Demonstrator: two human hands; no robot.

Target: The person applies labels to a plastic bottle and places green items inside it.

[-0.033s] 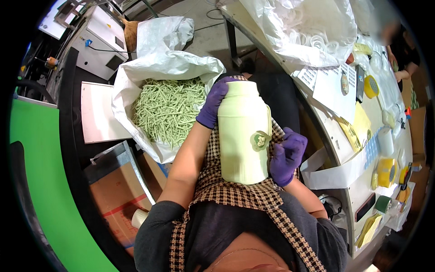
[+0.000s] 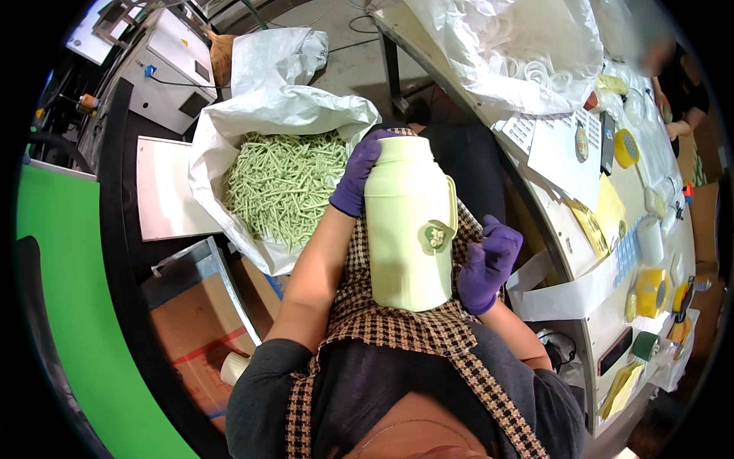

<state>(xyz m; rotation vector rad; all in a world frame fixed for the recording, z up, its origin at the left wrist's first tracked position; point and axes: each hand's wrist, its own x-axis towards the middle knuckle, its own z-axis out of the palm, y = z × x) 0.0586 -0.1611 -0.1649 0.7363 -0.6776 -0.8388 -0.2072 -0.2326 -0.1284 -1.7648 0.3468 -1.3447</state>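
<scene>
A pale green thermos jug [image 2: 405, 229] with a side handle [image 2: 453, 203] and a small floral emblem [image 2: 436, 237] rests on my lap, over a checked apron [image 2: 397, 333]. My left hand [image 2: 359, 172], in a purple glove, grips it around the upper left side near the neck. To the right of the jug, apart from it, is my purple-gloved right hand [image 2: 489, 264]. Its fingers are curled in, and whatever they may hold is hidden.
At left stands a white sack [image 2: 210, 176] of small pale green sticks [image 2: 283, 183]. A cardboard box [image 2: 195, 325] is below it. The worktable [image 2: 612, 344] at right bears yellow tape [image 2: 651, 293], a phone [image 2: 615, 350], papers and a bag of clear rings [image 2: 535, 73]. Another person's arm [image 2: 684, 122] is beyond.
The jug has turned slightly in my left hand, so the handle shows more and the emblem sits a little further left. My right hand has shifted slightly to the right.
</scene>
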